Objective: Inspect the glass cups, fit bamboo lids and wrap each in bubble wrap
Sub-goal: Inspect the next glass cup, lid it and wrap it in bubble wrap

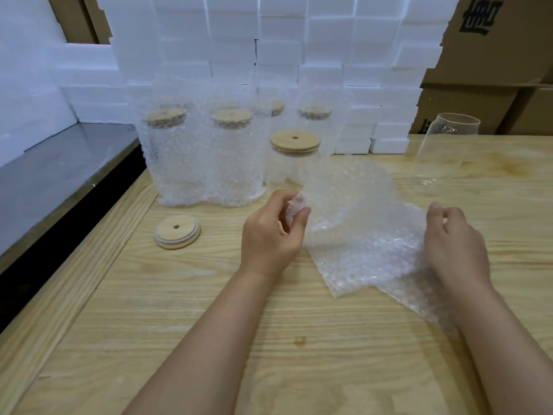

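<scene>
The left hand (270,232) and right hand (454,244) hold the bubble wrap sheet (359,223) open over the desk's (209,295) middle, with the fingers of each pinched on opposite edges. It is probably being readied for the lidded glass cup (294,157) just behind.

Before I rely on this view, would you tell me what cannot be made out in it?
Head view only:
1. Lidded cup: lower half hidden behind the bubble wrap sheet.
2. Rear wrapped cup: mostly hidden by the wrapped cups in front.
3. Open glass: chips or cracks too faint to tell.
4. Cardboard box: its print is cut off by the top edge.
</scene>
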Tool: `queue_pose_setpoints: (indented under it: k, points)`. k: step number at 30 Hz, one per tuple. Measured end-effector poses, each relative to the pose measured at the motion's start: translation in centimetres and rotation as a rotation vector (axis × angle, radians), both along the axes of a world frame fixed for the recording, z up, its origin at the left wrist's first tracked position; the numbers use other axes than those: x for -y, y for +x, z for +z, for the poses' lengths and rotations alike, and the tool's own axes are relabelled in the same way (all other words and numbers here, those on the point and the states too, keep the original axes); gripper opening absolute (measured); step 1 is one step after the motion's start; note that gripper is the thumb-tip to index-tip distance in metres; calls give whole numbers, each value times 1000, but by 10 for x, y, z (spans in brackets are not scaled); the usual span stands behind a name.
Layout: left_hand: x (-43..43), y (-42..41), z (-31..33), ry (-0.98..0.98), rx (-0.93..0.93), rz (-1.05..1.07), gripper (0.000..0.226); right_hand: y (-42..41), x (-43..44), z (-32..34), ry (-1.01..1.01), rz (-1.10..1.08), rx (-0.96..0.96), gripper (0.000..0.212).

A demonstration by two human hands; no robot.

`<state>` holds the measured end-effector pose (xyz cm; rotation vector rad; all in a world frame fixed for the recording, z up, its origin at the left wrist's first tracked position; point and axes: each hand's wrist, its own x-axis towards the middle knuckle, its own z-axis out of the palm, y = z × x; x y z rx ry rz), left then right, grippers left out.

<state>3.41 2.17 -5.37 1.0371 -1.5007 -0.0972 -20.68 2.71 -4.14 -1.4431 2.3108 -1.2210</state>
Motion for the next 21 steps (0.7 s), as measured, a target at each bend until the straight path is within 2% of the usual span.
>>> queue_pose_setpoints:
  k: [4, 8, 9, 11, 13, 15, 18, 21]
  points:
    - [-2, 5, 1, 18, -30, -55, 39, -22, 1, 0, 153, -119, -132, 63]
    - [-2, 10, 5, -32, 75, -63, 49, -26, -2, 0, 210, -237, -194, 62]
    - [-2, 10, 7, -63, 120, -52, 48, -21, -3, 3, 142, -246, -227, 56]
    - [-3, 7, 8, -135, 196, -31, 41, -9, -5, 10, -240, -183, -365, 36]
    - [-3, 5, 7, -184, 243, -24, 31, 14, -11, 21, -698, 17, -543, 22]
    - [-2, 5, 6, -177, 269, -27, 27, 41, -17, 26, -951, 282, -704, 18]
    - [-2, 4, 5, -177, 339, -40, 24, 80, -20, 22, -913, 481, -878, 24]
    - [-3, 3, 6, -242, 442, -22, 20, 90, -19, 16, -829, 509, -885, 32]
